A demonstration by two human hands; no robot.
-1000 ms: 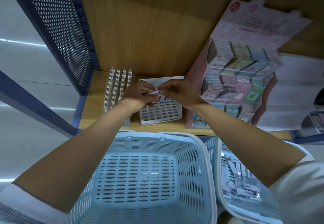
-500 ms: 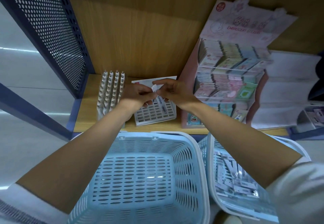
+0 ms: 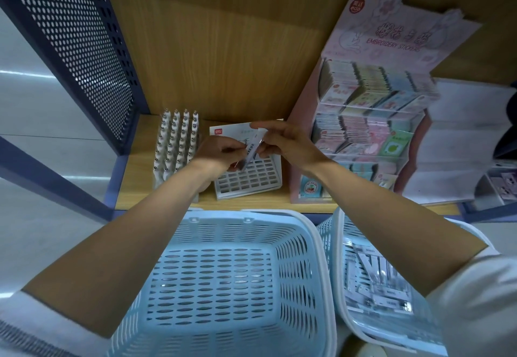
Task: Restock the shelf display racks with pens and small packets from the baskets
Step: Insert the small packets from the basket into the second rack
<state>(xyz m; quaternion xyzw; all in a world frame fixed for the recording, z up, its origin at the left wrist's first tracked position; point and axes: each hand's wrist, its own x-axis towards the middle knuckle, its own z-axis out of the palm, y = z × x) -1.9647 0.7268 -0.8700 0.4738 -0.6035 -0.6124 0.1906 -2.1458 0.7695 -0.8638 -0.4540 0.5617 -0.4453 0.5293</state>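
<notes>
Both hands meet over the white slotted rack (image 3: 251, 179) on the wooden shelf. My left hand (image 3: 221, 152) and my right hand (image 3: 285, 144) pinch one small clear packet (image 3: 253, 148) with a barcode, tilted above the rack's open slots. To the left stands a white rack (image 3: 176, 144) filled with upright pens. Below, the left blue basket (image 3: 232, 281) shows only its bare bottom. The right blue basket (image 3: 335, 245) holds several small packets (image 3: 375, 281).
A pink embroidery-sticker display (image 3: 366, 122) full of packets stands right of the slotted rack. A perforated dark metal panel (image 3: 81, 49) walls the shelf's left side. White card boxes (image 3: 458, 144) sit at the far right. The shelf's front edge (image 3: 251, 205) runs just behind the baskets.
The packet has turned from lying flat between the fingers to a steeper tilt over the rack. Both hands stay together above the slotted rack.
</notes>
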